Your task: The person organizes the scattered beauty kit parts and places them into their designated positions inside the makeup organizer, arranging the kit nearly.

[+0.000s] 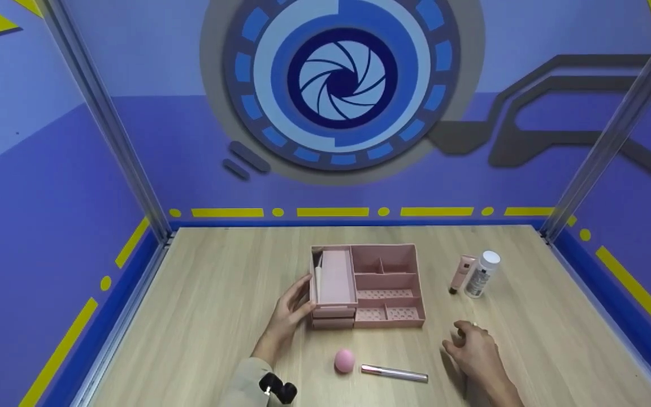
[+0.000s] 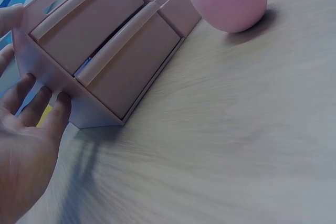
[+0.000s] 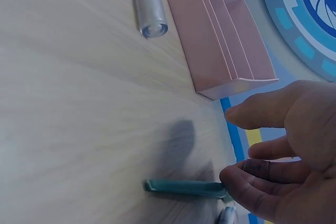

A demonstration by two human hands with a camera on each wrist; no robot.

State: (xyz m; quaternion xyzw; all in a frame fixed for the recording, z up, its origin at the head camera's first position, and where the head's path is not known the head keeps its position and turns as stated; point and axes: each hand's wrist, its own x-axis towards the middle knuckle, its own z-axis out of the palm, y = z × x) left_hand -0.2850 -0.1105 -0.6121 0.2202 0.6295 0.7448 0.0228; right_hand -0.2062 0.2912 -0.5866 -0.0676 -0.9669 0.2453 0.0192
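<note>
A pink desk organizer stands on the table. My left hand touches its left side wall, and the left wrist view shows the fingertips against that wall. A makeup brush lies in the left top tray. My right hand hovers right of the organizer with loosely bent fingers. In the right wrist view, a slim teal object lies on the table near those fingers; its kind is unclear. In front of the organizer are a pink makeup sponge and a silver cosmetic tube.
A pink squeeze tube and a white-capped bottle stand to the right of the organizer. The wooden table is bounded by blue-purple panels and metal posts at the back corners. Two drawers form the organizer's left front.
</note>
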